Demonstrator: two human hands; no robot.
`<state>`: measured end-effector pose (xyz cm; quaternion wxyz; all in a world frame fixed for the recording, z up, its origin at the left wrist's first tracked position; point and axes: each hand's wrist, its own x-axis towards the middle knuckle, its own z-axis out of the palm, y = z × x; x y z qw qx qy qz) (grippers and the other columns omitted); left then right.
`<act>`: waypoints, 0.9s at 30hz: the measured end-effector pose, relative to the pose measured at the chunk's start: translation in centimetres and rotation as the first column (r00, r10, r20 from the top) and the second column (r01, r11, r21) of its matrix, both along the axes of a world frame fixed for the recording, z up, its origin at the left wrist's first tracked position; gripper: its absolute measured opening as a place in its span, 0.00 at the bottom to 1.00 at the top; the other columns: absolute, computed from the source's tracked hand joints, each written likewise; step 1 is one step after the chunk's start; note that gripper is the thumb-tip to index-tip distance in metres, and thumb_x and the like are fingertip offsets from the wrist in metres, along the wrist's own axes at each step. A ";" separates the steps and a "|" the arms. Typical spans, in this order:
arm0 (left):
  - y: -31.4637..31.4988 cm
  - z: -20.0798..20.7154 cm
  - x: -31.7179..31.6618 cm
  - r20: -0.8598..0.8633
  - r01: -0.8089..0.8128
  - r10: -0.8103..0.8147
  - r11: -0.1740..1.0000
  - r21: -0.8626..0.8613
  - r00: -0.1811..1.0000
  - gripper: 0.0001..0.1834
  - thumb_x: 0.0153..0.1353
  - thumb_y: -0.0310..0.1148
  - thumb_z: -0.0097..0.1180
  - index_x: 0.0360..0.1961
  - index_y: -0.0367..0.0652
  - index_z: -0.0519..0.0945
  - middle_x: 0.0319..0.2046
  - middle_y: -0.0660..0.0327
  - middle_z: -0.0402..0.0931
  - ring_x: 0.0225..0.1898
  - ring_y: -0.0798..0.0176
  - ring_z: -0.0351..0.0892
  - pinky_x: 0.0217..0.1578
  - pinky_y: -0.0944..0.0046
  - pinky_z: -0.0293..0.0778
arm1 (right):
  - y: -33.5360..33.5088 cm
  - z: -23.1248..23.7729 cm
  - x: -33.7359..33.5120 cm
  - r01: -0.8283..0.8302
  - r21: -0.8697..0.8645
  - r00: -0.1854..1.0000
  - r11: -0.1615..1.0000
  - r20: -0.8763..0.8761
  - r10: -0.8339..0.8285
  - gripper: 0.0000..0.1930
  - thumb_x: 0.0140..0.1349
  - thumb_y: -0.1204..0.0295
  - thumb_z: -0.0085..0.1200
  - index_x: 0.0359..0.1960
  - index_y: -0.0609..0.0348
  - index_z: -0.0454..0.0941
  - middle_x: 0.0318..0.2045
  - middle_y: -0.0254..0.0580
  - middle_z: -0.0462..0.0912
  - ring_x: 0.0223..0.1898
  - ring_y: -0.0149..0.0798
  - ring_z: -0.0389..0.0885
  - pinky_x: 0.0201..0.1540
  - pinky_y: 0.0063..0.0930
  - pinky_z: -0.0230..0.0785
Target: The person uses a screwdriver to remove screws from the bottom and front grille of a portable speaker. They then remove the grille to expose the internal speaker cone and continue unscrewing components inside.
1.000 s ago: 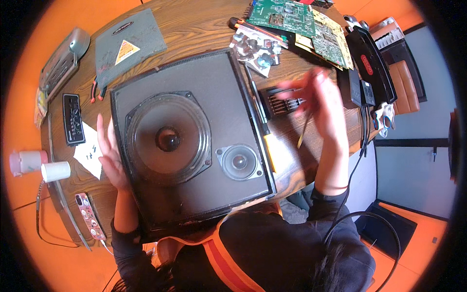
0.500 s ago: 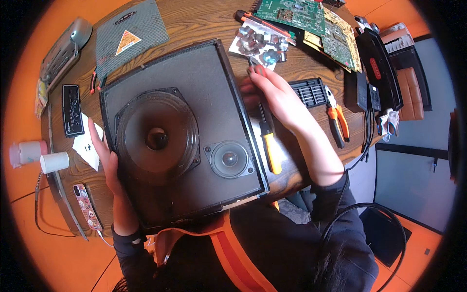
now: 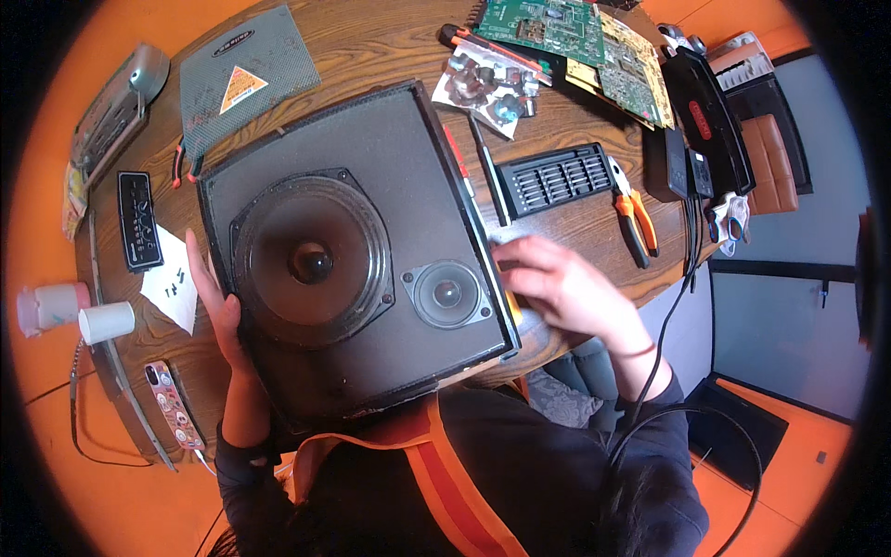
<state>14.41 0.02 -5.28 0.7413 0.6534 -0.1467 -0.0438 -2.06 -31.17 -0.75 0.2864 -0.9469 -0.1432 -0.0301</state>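
Note:
A large black speaker box [image 3: 390,176] fills the middle, its front facing up with a big round cone and a small one. My left hand [image 3: 219,306] lies along its left side, fingers stretched along the wall and thumb at the front edge, holding the box. At the box's lower right edge is my right hand [image 3: 548,283], fingers bent inward. The fingertips are slightly blurred and partly hidden, so what they hold is unclear. A screwdriver's yellow handle [image 3: 514,308] shows just below them, between box and hand.
Right of the box lie a dark rod-shaped tool [image 3: 489,172], a bit set [image 3: 557,178] and orange-handled pliers [image 3: 637,223]. Circuit boards [image 3: 548,32] and a bag of small parts [image 3: 483,85] lie at the back. A grille [image 3: 278,70], black panel [image 3: 139,218] and phone [image 3: 174,404] are left.
My right hand has come down from the box's upper right side to its lower right edge, uncovering the rod-shaped tool. The box has shifted slightly right. My left hand stays on its side.

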 end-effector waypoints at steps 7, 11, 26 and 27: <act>1.0 -0.3 0.5 0.046 -0.005 0.000 0.996 0.092 0.999 0.55 0.48 0.55 0.53 0.67 0.37 0.39 0.63 0.47 0.50 0.62 0.53 0.55 0.62 0.58 0.47 | 0.0 -2.4 -1.0 -0.055 -0.288 0.995 0.956 0.063 0.076 0.11 0.47 0.75 0.55 0.34 0.53 0.75 0.47 0.43 0.72 0.48 0.40 0.72 0.46 0.34 0.66; 1.0 0.6 -0.6 0.042 -0.002 -0.001 0.996 0.086 0.999 0.53 0.50 0.52 0.52 0.68 0.40 0.36 0.62 0.46 0.55 0.61 0.52 0.58 0.61 0.59 0.48 | -1.3 -3.4 -0.5 -0.033 -0.364 0.941 0.931 0.303 0.152 0.15 0.47 0.73 0.56 0.39 0.46 0.71 0.47 0.43 0.74 0.42 0.39 0.77 0.41 0.26 0.72; 0.8 -0.6 -0.3 0.052 0.035 -0.037 0.999 0.034 0.998 0.48 0.51 0.49 0.51 0.66 0.34 0.45 0.65 0.49 0.47 0.66 0.54 0.47 0.64 0.58 0.44 | -2.1 0.9 4.8 -0.058 0.996 0.817 0.074 0.090 -0.569 0.16 0.59 0.70 0.53 0.47 0.59 0.67 0.44 0.50 0.75 0.36 0.38 0.79 0.30 0.18 0.72; 0.6 -0.6 -0.3 0.068 0.041 -0.042 0.999 0.014 0.997 0.47 0.52 0.49 0.50 0.66 0.34 0.45 0.66 0.50 0.45 0.68 0.54 0.44 0.65 0.58 0.40 | -1.9 1.7 5.8 -0.077 0.994 0.852 0.073 0.104 -0.514 0.17 0.59 0.67 0.52 0.48 0.59 0.66 0.45 0.46 0.73 0.39 0.37 0.78 0.29 0.18 0.72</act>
